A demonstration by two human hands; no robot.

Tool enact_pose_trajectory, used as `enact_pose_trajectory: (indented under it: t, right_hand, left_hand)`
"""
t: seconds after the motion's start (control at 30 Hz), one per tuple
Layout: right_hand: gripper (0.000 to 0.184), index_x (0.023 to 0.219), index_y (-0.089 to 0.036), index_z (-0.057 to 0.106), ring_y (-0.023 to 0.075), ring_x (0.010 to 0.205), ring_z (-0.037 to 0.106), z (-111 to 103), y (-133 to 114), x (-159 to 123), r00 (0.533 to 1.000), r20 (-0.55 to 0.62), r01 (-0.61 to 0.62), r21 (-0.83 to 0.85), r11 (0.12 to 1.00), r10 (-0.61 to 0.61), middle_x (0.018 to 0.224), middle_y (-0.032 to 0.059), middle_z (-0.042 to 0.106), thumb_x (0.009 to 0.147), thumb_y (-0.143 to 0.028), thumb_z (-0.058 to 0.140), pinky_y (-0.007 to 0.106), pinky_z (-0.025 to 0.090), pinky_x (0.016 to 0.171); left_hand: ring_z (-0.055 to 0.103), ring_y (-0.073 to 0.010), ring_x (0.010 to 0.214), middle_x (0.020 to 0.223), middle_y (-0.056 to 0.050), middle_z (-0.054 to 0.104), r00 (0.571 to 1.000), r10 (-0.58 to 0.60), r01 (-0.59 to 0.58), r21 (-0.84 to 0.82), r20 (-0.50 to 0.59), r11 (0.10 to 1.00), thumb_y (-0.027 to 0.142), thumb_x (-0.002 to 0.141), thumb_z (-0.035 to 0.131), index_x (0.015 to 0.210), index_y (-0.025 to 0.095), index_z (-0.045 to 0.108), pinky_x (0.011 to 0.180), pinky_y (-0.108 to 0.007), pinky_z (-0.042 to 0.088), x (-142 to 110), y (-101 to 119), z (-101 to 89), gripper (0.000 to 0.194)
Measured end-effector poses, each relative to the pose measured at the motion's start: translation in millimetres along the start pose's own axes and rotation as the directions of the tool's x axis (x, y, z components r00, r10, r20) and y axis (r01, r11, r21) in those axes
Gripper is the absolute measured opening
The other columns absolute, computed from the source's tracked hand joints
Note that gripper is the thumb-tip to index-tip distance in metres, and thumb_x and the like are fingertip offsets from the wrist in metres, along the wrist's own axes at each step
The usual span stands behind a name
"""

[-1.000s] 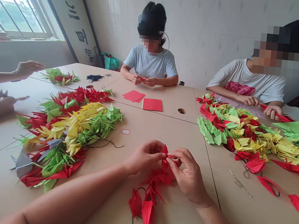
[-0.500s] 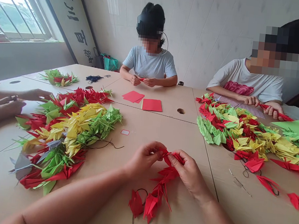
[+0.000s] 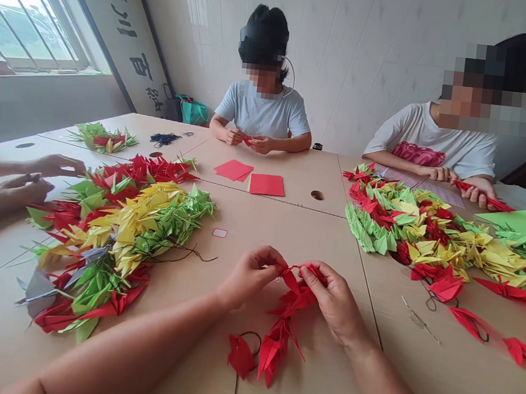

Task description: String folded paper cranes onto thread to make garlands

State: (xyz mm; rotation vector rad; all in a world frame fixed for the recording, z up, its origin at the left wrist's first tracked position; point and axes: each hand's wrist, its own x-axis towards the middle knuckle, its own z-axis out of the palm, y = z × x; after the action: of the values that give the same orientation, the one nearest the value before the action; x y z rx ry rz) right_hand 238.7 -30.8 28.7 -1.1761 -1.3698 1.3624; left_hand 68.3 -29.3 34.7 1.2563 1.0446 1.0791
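view: head-worn, single | from: person's own seat | faces: forward, down across table (image 3: pixel 287 231) | near: left hand (image 3: pixel 252 277), right hand (image 3: pixel 334 305), bottom centre | far: tiled wall (image 3: pixel 375 64)

Left hand (image 3: pixel 252 277), right hand (image 3: pixel 334 303) close together, fingers (image 3: pixel 275 262) pinching, bare forearms (image 3: pixel 110 350) angling inward

I view a shared papercraft workroom: white-tiled walls (image 3: pixel 375 64), a barred window (image 3: pixel 32 16), and joined tables (image 3: pixel 278 230) heaped with origami cranes (image 3: pixel 147 222).

The bare left hand (image 3: pixel 251 277) and right hand (image 3: pixel 334 303) join sleeveless forearms (image 3: pixel 125 348).
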Motion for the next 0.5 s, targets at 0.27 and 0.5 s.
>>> enact_pose_trajectory:
  t: [0.27,0.5]
  right_hand:
    - [0.031,0.090,-0.019,0.061,0.0173,0.075,0.059,-3.5,4.3,1.9,0.994,-0.095,0.053,-0.008,0.999,-0.054,0.082,0.0038,0.063,0.075,-0.046,0.062,0.027,0.049,0.064]
    - [0.030,0.090,-0.020,0.060,0.0138,0.059,0.054,0.6,-3.0,-1.2,0.999,-0.041,0.009,-0.029,1.000,-0.011,0.066,-0.0004,0.059,0.077,-0.047,0.060,0.024,0.045,0.054]
  left_hand:
    - [0.056,-0.0127,0.072,0.079,-0.003,0.060,0.999,0.013,-0.018,0.155,0.030,0.988,0.012,0.072,0.050,0.075,0.016,0.063,0.067,-0.025,0.044,0.1,2.2,2.0,0.013]
    - [0.053,-0.0140,0.080,0.080,-0.004,0.055,0.944,0.319,-0.321,0.474,0.087,0.820,0.003,0.072,0.046,0.077,0.020,0.069,0.075,-0.028,0.045,-0.4,-3.7,-1.0,0.029]
